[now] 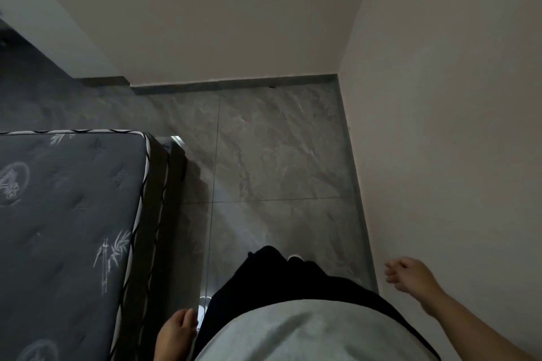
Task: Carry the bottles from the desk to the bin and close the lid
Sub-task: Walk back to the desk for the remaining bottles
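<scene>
Head view, pointed down at a floor [272, 149] of grey marbled tiles. No bottles, desk or bin are seen anywhere in frame, so their location can't be told.

Left hand [176, 331] is seen at bottom centre-left, low beside the body, between the mattress edge and the dark trousers [264, 281]. Fingers appear curled loosely together; nothing is seen gripped, but the hand is blurred and partly cut by the frame edge, so it can't be told for sure.

Right hand [410, 274] is seen at lower right, held out from the body near the right wall [454, 97]. Fingers are loosely bent and slightly apart; nothing is held. The bare forearm runs off the bottom right corner.

A dark grey mattress [67, 228] with pale bamboo print and black-and-white piping fills the lower left, resting on a dark bed base [173, 173] whose corner shows at centre-left.

A pale grey shirt [308, 334] is seen at bottom centre, dark trousers above it in frame. 1 white shoe tip [294, 257] shows just past the trouser leg; another pale shoe [203, 309] is partly seen near the left hand.

2 beige walls meet at upper right of centre; a dark skirting strip [234, 85] runs along the far wall. A bright patch sits at the extreme upper left corner.
</scene>
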